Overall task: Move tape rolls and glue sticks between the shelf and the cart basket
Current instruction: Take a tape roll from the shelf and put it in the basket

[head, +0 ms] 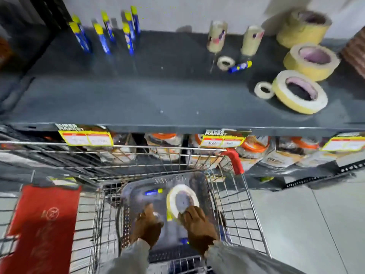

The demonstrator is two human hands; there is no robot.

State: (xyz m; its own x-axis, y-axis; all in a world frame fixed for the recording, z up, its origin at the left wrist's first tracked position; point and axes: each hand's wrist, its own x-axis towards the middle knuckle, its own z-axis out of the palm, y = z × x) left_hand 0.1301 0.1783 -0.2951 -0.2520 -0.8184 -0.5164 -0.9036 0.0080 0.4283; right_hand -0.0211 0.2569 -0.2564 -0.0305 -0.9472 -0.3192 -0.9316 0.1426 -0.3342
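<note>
Both my hands are down in the grey basket inside the wire cart. My right hand grips the near edge of a large cream tape roll, which is tilted up. My left hand is just left of the roll, fingers curled over something small and pale; blur hides what it is. A blue glue stick lies at the basket's far side. On the dark shelf, several glue sticks stand at the back left. Three large tape rolls lie at the right.
On the shelf there are also two small white rolls, two upright clear tape rolls and a lying glue stick. The wire cart stands against the shelf front. Its red child-seat flap is at my left. Packaged goods fill the lower shelf.
</note>
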